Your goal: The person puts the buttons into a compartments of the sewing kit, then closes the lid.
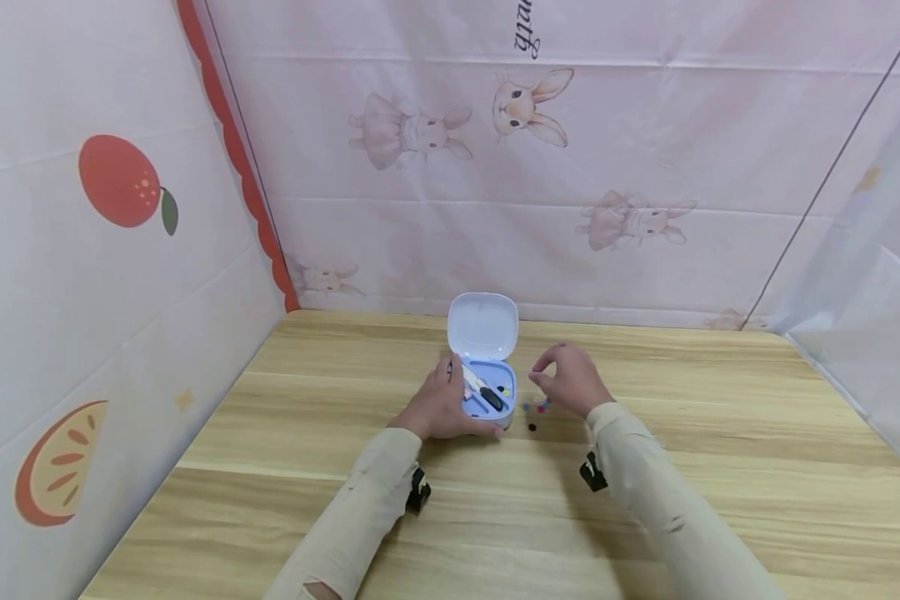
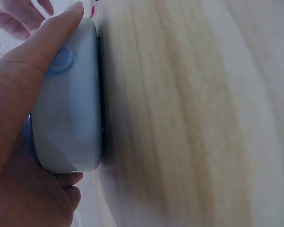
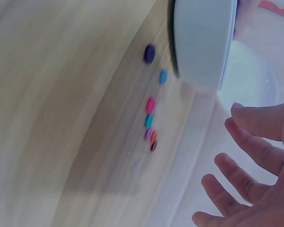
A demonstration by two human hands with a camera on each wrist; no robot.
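Note:
A small light-blue box (image 1: 506,414) with compartments stands on the table, its white lid (image 1: 483,325) raised at the back. My left hand (image 1: 444,403) grips the box from the left, its thumb along the front above a round blue latch (image 2: 61,59). Inside lie a slim white tool with a black end (image 1: 490,397) and a few tiny black and yellow pieces. To the right of the box, my right hand (image 1: 570,380) pinches thumb and index finger together on what seems a small pale button, mostly hidden. Several colored buttons (image 3: 150,106) lie on the table below that hand.
A dark button (image 3: 149,54) lies nearest the box's front corner. The wood-grain table (image 1: 270,500) reaches back to a pink curtain (image 1: 420,250) with rabbit prints. Another printed sheet (image 1: 60,292) hangs along the left side.

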